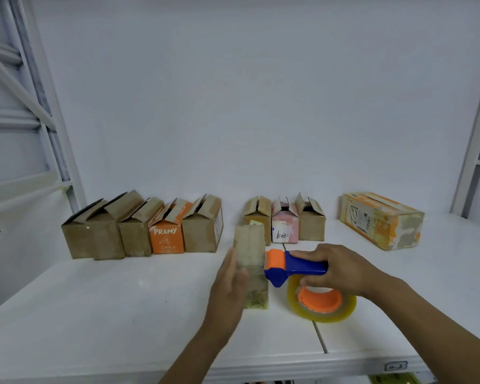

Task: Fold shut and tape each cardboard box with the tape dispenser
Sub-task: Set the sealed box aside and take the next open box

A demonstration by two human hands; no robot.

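A small brown cardboard box (251,261) with its flaps folded shut stands near the middle of the white shelf. My left hand (227,284) lies flat against its left side with straight fingers. My right hand (336,268) grips the blue handle of the tape dispenser (297,268), whose orange head touches the box's right top edge. The roll of clear tape (322,302) hangs below the handle, close to the shelf.
Several open-flapped boxes (139,228) line the back left, one orange and marked PRAMY (165,236). Three more open boxes (284,221) stand behind the dispenser. A long orange taped box (383,220) lies at the back right. Shelf uprights (471,151) rise on both sides.
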